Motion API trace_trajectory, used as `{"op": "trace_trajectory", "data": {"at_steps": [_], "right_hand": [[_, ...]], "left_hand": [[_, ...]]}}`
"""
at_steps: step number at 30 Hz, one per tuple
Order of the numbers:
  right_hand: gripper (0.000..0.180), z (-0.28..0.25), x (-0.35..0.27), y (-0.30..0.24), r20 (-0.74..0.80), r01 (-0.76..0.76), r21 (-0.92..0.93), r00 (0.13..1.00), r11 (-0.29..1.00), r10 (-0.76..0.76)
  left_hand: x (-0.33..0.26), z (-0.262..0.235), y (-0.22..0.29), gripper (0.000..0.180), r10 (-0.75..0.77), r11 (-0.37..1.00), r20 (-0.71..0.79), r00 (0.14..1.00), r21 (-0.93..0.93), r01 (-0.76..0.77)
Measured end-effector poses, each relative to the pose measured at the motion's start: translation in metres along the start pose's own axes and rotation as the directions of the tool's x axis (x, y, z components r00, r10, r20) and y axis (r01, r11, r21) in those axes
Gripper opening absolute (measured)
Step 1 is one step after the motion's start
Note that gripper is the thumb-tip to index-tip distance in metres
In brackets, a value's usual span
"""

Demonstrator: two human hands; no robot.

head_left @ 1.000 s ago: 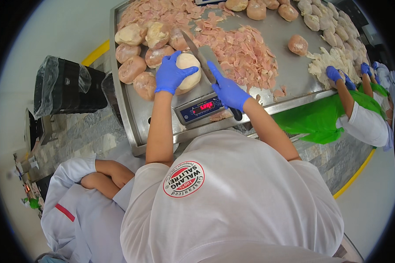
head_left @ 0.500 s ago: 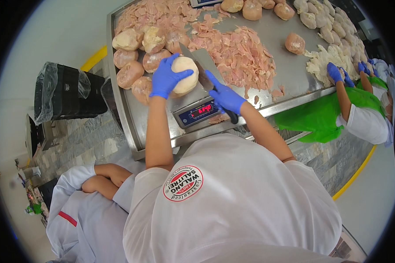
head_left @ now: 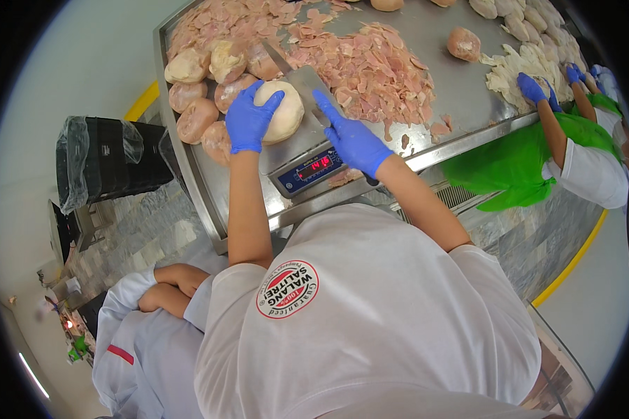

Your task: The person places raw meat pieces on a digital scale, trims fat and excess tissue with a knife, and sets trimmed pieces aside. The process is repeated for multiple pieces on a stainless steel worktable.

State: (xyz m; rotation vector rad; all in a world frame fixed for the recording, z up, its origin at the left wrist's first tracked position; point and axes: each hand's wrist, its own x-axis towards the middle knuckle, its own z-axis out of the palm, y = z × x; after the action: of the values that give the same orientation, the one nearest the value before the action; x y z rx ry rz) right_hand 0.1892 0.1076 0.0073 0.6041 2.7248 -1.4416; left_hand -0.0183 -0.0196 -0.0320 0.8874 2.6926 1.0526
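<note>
A pale, round, skin-wrapped meat ball (head_left: 285, 115) sits on the flat pan of a digital scale (head_left: 307, 171) with a lit red display. My left hand (head_left: 250, 120), in a blue glove, rests against the ball's left side, thumb spread away from the fingers and lying over its edge. My right hand (head_left: 353, 136), also blue-gloved, holds a knife; its broad blade (head_left: 276, 57) points far left behind the ball, and the black handle's end shows below the wrist. The grip on the handle is mostly hidden under the palm.
Several pink meat balls (head_left: 197, 120) lie left of the scale. Beyond the scale is a pile of pink meat slices (head_left: 377, 73). A rimmed steel table (head_left: 461, 143) holds everything. Co-workers' gloved hands (head_left: 538, 91) handle pale skins at right. A black bin (head_left: 112, 155) stands left.
My left hand has slid leftward, showing more of the ball. The scale's reading has changed. My right hand has shifted slightly left with the knife. The whole view has moved a little.
</note>
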Motion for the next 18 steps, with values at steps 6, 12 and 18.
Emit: {"op": "trace_trajectory", "data": {"at_steps": [6,12,18], "right_hand": [[0.07,0.01,0.033,-0.005,0.088,-0.115,-0.117,0.988,0.986,0.126],[0.07,0.008,0.076,-0.02,-0.001,-0.038,-0.182,0.999,0.983,0.039],[0.072,0.017,0.022,-0.016,0.071,-0.109,-0.183,0.99,0.977,0.124]], "left_hand": [[0.001,0.001,0.002,0.067,0.014,0.999,-0.027,1.0,0.048,-0.013],[0.001,0.004,0.003,0.066,0.003,0.999,-0.035,0.999,0.043,-0.002],[-0.004,-0.002,0.0,0.063,-0.07,0.997,-0.018,0.997,0.028,0.071]]}}
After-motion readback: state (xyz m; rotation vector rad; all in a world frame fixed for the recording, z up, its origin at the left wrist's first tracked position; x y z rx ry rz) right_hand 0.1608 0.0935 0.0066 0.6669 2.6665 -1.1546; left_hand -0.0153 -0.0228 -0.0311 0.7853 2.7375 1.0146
